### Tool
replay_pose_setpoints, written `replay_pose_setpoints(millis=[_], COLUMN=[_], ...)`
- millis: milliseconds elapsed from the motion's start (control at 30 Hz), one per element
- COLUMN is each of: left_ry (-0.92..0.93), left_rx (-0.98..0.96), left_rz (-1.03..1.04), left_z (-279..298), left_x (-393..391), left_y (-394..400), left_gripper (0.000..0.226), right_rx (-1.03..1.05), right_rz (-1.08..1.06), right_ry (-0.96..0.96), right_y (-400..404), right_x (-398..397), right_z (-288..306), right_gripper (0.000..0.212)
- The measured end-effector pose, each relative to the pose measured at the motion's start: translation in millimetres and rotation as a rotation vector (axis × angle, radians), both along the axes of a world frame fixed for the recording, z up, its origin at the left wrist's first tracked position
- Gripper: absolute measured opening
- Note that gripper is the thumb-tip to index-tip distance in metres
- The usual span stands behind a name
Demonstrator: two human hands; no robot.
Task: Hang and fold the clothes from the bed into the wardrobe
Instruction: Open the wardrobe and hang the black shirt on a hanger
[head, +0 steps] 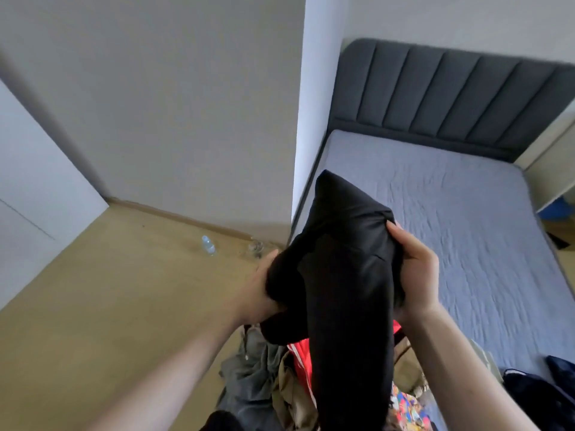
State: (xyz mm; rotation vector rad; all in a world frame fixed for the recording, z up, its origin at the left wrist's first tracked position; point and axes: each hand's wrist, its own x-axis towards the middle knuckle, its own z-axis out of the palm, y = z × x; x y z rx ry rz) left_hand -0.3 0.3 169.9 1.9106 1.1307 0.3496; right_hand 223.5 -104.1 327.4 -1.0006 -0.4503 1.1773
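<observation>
The bed [466,213] fills the right half of the frame, its grey sheet bare toward the headboard, so the clothes evidently sit at its near end. There, at the bottom centre, lies the pile of clothes [273,384]: grey, khaki and red pieces heaped together, apparently waiting their turn. Above the pile, in the middle of the frame, hangs the black garment [345,275], lifted clear, probably so it can be sorted out for hanging or folding; its tail drops to the bottom edge. The left hand [259,290] grips its bunched left side, fingers buried in cloth. The right hand [413,269] clutches the right side, thumb on top. Both forearms reach up from the bottom corners.
</observation>
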Motion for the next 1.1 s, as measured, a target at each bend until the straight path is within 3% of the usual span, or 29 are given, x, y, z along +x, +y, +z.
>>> replay_pose_setpoints(millis=[33,133,167,267,367,500,633,667,733,833,900,967,1033,1100], left_ry=[0.019,0.096,0.097,0.001,-0.158,-0.341,-0.584,-0.633,-0.713,-0.795,-0.827,-0.857,-0.875,-0.876], left_rx=[-0.009,-0.097,-0.128,-0.209,-0.287,-0.390,-0.284,-0.257,-0.241,-0.308,-0.336,-0.339,-0.330,-0.305], left_rz=[-0.004,0.064,0.124,0.317,0.485,0.611,0.843,0.899,0.980,1.075,1.144,1.188,1.231,1.263], left_z=[8,28,33,63,109,178,233,242,253,256,251,247,244,241], left_x=[-5,-37,-54,-114,-175,-250,-325,-344,-382,-430,-458,-486,-515,-547], left_y=[4,13,17,26,37,53,65,69,76,86,97,108,121,135], left_gripper=[0.086,0.019,0.013,0.022,0.018,0.023,0.027,0.030,0.031,0.021,0.029,0.034,0.036,0.034], right_rx=[0.038,0.122,0.127,0.104,0.014,-0.075,-0.002,0.048,0.185,0.348,0.397,0.384,0.337,0.326], right_rz=[0.035,0.065,0.041,-0.041,-0.074,0.035,0.051,0.068,0.210,0.751,1.076,1.161,1.095,0.965], right_ry=[0.005,-0.028,-0.058,-0.139,-0.222,-0.393,-0.632,-0.707,-0.793,-0.777,-0.826,-0.860,-0.905,-0.937], right_y=[5,21,28,53,87,146,198,203,198,178,171,174,186,206], right_x=[-8,-21,-24,-28,-35,-75,-170,-201,-270,-370,-426,-472,-508,-538], right_z=[11,30,34,46,51,53,54,53,47,28,15,4,-4,-9], right_gripper=[0.026,0.030,0.035,0.040,0.024,0.019,0.016,0.023,0.044,0.063,0.079,0.089,0.080,0.043])
